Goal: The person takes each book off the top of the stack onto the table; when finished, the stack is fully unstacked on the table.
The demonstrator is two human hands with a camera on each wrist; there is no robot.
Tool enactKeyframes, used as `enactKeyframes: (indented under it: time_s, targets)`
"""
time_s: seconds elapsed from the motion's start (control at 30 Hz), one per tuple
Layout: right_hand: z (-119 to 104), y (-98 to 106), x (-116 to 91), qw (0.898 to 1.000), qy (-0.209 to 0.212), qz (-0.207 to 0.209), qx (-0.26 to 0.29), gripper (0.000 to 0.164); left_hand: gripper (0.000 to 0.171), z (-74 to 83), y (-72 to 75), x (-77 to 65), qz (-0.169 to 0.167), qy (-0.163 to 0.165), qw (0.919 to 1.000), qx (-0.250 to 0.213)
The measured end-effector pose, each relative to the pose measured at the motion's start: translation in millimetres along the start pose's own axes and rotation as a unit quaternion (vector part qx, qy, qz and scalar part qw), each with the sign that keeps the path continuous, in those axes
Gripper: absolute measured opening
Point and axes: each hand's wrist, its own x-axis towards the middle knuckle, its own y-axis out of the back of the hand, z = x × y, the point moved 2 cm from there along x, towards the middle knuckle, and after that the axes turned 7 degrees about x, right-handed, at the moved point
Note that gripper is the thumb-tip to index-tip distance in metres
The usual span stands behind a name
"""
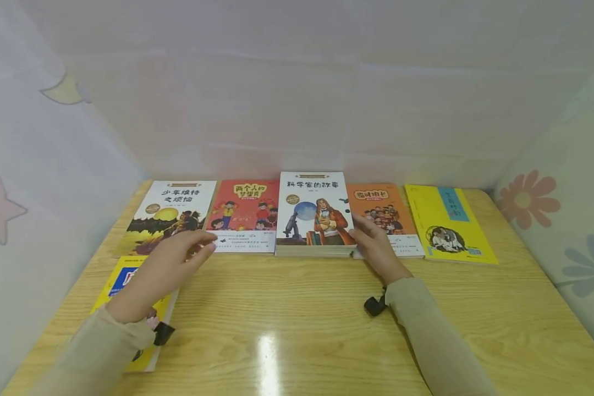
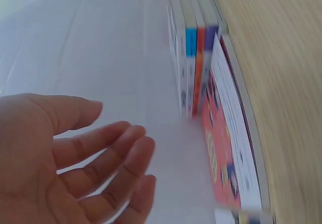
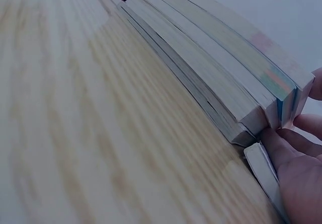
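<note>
A stack of several books [image 1: 307,209] stands at the middle of the row, a white scientist-cover book on top. My right hand [image 1: 378,250] touches the stack's right side near its front corner. In the right wrist view, the fingers of the right hand [image 3: 302,178] lie against the corner of the stack [image 3: 201,63]. My left hand [image 1: 163,269] hovers in front of the stack's left neighbours, fingers loosely bent and holding nothing. It overlaps a white book [image 1: 170,206] and a yellow book [image 1: 111,283] in the head view.
Left of the stack lies a red book [image 1: 247,209]; right of it lie an orange book [image 1: 391,217] and a yellow book with a blue label [image 1: 455,220]. All rest on a wooden table [image 1: 297,308] before a pale cloth wall [image 1: 247,110]. Printed side walls flank it.
</note>
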Motion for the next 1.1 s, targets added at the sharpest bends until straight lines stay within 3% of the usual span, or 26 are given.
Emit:
enactKeyframes:
  time_s: [0.1,0.27,0.4,0.5,0.63,0.83,1.1]
  targets:
    - [1.7,1.8,0.8,0.999,0.007,0.007,-0.037,0.063,0.034,14.2,-13.4,32.2,0.004,-0.023,0.9995,-0.023]
    - [5.8,2.4,0.9,0.998,0.004,0.012,-0.064,0.061,0.031,17.3,-37.8,85.8,0.003,-0.043,0.9987,-0.029]
    - [7.9,2.6,0.2,0.997,0.003,0.016,-0.078,0.061,0.031,16.4,-53.2,116.6,-0.005,-0.027,0.9991,-0.032]
    - [6.6,2.9,0.9,0.996,0.009,0.019,-0.09,0.061,0.031,16.2,-62.1,134.3,-0.011,-0.002,0.9969,-0.078]
    - [3.7,3.1,1.2,0.996,0.008,0.02,-0.083,0.061,0.035,15.6,-72.3,150.6,-0.015,0.041,0.989,-0.141]
    - [2.4,2.8,1.4,0.998,0.016,0.01,-0.058,0.059,0.039,17.5,-82.9,161.0,-0.024,0.117,0.9658,-0.23]
    - [3.2,1.8,-0.8,0.999,0.002,0.013,-0.046,0.06,0.041,25.5,-88.0,159.4,-0.028,0.144,0.931,-0.334]
